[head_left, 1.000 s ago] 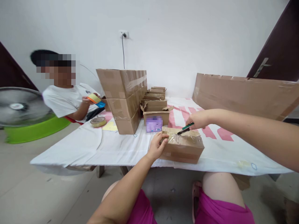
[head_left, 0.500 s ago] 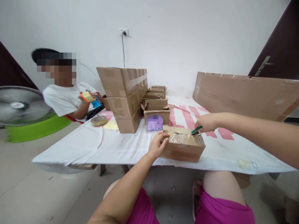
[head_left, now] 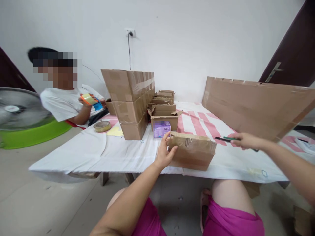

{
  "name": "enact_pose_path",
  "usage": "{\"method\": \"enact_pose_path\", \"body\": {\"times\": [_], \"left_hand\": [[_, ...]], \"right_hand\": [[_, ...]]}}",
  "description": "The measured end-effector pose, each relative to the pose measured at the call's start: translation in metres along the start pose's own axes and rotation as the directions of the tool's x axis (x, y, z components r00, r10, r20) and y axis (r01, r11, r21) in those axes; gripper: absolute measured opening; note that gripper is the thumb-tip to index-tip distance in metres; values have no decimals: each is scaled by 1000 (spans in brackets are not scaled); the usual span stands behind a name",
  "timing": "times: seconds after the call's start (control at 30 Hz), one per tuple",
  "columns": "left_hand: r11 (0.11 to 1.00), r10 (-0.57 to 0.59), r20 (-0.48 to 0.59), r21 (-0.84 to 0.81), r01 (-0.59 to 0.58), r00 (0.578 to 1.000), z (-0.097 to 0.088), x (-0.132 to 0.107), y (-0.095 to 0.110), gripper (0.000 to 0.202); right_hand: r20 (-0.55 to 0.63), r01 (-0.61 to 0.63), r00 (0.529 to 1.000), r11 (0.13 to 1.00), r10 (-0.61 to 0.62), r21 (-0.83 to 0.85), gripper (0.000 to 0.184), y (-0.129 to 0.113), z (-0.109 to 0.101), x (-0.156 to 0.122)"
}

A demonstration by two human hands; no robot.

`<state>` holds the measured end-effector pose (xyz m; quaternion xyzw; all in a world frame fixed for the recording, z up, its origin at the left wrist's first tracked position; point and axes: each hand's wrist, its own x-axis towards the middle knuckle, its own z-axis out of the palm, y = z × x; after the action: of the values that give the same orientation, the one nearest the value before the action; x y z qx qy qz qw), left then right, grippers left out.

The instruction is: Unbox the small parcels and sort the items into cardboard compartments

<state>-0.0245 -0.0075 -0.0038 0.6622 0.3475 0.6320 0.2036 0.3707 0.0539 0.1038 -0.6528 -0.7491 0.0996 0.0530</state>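
Note:
A taped brown cardboard box stands near the front edge of the table, tipped up on its near edge. My left hand grips its left end, thumb on the front face. My right hand is off to the right of the box, low over the cloth, closed on a green and black utility knife that points left. A small purple packet stands just behind the box.
A stack of taped cartons and a row of open small boxes fill the table's middle. A large flat cardboard sheet leans at the right. A seated person at the left holds a tape dispenser; a tape roll and a fan are nearby.
My right hand has drawn the knife along the box top and off to the right, clear of the box. My left hand has tipped the box up.

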Motion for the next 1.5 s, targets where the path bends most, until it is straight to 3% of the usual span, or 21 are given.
{"method": "enact_pose_path", "body": {"times": [0.1, 0.2, 0.27, 0.37, 0.53, 0.67, 0.73, 0.8, 0.9, 1.0, 1.13, 1.23, 1.33, 1.5], "left_hand": [[983, 51, 10, -175, -49, 999, -1, 4, 12, 36], [961, 103, 52, -264, -86, 993, -5, 9, 19, 53], [975, 67, 88, -217, -47, 994, -9, 11, 20, 46], [997, 56, 171, -69, -45, 984, -14, 12, 21, 35], [956, 66, 280, 258, -141, 958, -21, 13, 20, 27], [964, -20, 355, 256, -77, 935, -24, 18, 13, 46], [966, -52, 386, 253, -52, 921, -25, 21, 8, 51], [966, -58, 417, 253, -55, 907, -25, 23, 4, 53], [960, -32, 437, 264, -94, 899, -24, 26, 2, 51], [939, -5, 432, 311, -144, 902, -23, 26, 2, 45], [910, 23, 422, 366, -193, 907, -25, 21, 4, 40], [893, 28, 421, 397, -212, 907, -26, 17, 7, 42], [880, 22, 423, 421, -218, 906, -28, 14, 10, 49], [874, 18, 409, 437, -213, 913, -27, 13, 10, 50]], "right_hand": [[21, 20, 1000, 998, -19, -52, 36, 6, 74, -5], [-11, 1, 1000, 996, -2, -90, 46, -7, 131, -15], [-53, -9, 999, 993, 2, -118, 47, -15, 150, -21], [-117, -3, 993, 983, -18, -182, 46, -20, 160, -26], [-157, 4, 987, 964, -47, -265, 42, -20, 164, -27], [-132, 35, 989, 967, -70, -252, 41, -14, 153, -21], [-179, 72, 978, 978, -108, -194, 40, -15, 130, -14], [-310, 129, 938, 986, -157, -107, 37, -24, 97, -6], [-466, 255, 856, 967, -224, 4, 30, -59, 49, 0], [-399, 453, 822, 891, -406, 26, 20, -111, 24, 1], [-170, 612, 768, 786, -618, -93, 13, -169, 31, 7], [-73, 582, 796, 793, -601, -178, 22, -192, 44, 14], [-60, 533, 832, 824, -552, -194, 11, -201, 51, 18], [-60, 436, 890, 883, -451, -176, 14, -199, 52, 19]]}}
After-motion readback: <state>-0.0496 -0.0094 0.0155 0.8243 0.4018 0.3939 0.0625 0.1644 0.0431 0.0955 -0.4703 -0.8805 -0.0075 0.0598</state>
